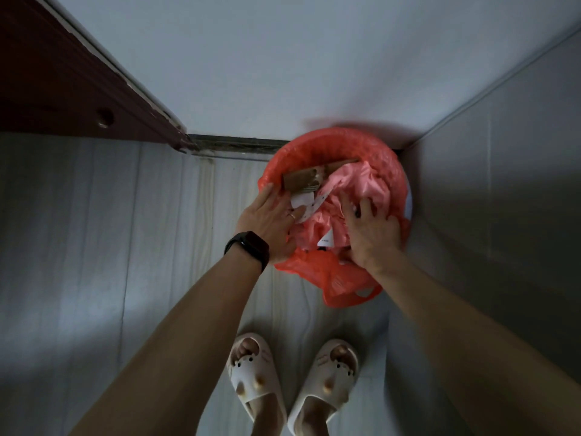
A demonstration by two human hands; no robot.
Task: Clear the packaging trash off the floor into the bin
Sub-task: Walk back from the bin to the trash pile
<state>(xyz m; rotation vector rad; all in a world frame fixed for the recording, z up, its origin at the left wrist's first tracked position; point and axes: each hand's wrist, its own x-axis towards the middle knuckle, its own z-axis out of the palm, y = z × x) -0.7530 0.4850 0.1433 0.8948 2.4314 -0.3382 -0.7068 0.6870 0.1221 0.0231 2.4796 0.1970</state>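
Nearly finished, I reckon: left hand [270, 220] and right hand [372, 229], fingers spread flat, press pink plastic wrapping [366, 184] and cardboard [309, 177] into the heaped red-lined bin [333, 140].

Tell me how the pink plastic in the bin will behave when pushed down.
The pink plastic is crumpled in loose folds, so it is probably floppy and light. It sits heaped under the right hand, so it may spring back once released.
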